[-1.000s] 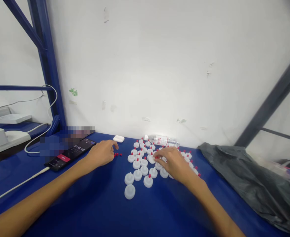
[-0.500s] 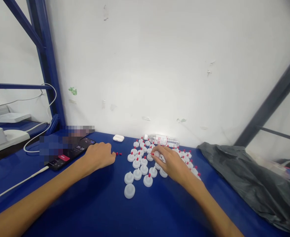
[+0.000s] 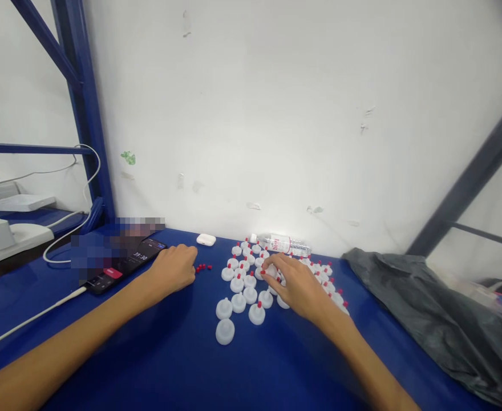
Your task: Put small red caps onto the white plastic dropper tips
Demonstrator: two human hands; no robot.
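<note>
My left hand (image 3: 174,268) has its fingers curled together above the blue tabletop, beside a few tiny red caps (image 3: 203,267). Whatever its fingertips may pinch is hidden. Between thumb and fingers, my right hand (image 3: 294,281) grips a white nozzle lid (image 3: 271,270) tilted on its side, its red tip pointing left. Around and under that hand stand many similar white lids. Most wear a red tip, such as one lid (image 3: 256,314) near the front. Several at the front left have bare nozzles, among them a lid (image 3: 224,309).
A lit phone (image 3: 126,265) with a white cable lies left of my left hand. Near the wall are a white earbud case (image 3: 206,240) and a clear bottle (image 3: 283,244) on its side. Dark grey sheeting (image 3: 426,308) covers the right side.
My left hand has drawn slightly back to the left, showing more of the red caps. My right hand still grips the lid in nearly the same place. The view has shifted a little.
</note>
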